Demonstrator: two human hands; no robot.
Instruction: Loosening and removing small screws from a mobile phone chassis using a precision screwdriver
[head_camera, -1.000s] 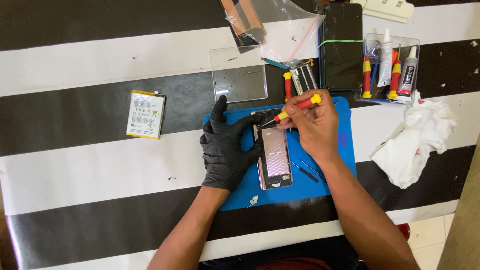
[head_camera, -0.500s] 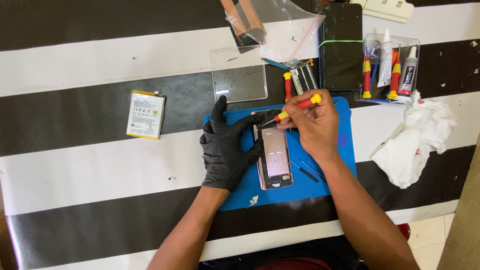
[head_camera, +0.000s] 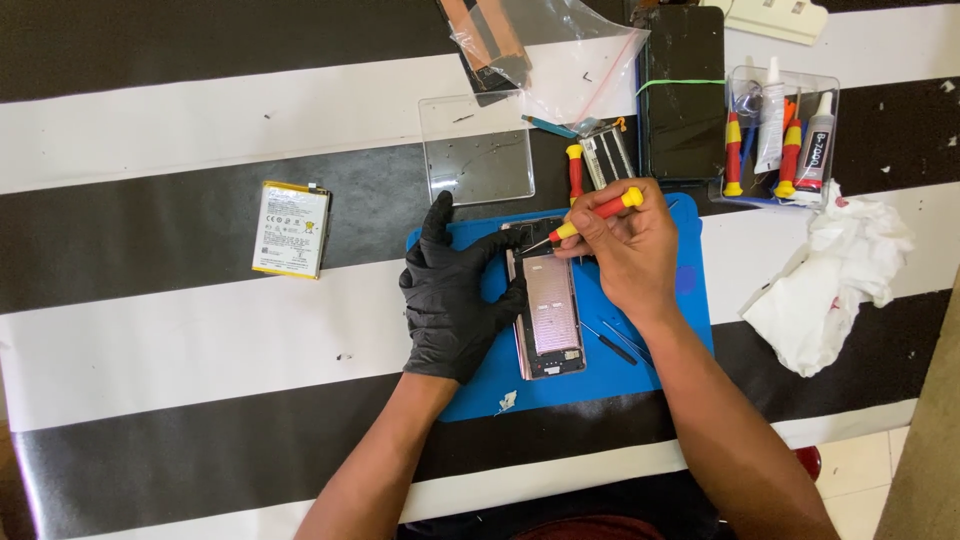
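Observation:
An opened phone (head_camera: 549, 318) lies back-up on a blue work mat (head_camera: 690, 300), its pinkish inner panel showing. My left hand (head_camera: 456, 292), in a black glove, presses on the phone's left edge and steadies it. My right hand (head_camera: 628, 250), bare, grips a red and yellow screwdriver (head_camera: 594, 214). The screwdriver's tip touches the phone's upper end. Two thin dark tools (head_camera: 612, 343) lie on the mat right of the phone.
A loose phone battery (head_camera: 291, 229) lies at the left on the black-and-white striped table. A clear plastic lid (head_camera: 476, 153), a plastic bag (head_camera: 545, 48), a dark phone panel (head_camera: 685, 90), a clear tray of screwdrivers and glue tubes (head_camera: 780, 130) and a crumpled white cloth (head_camera: 835, 280) lie behind and right.

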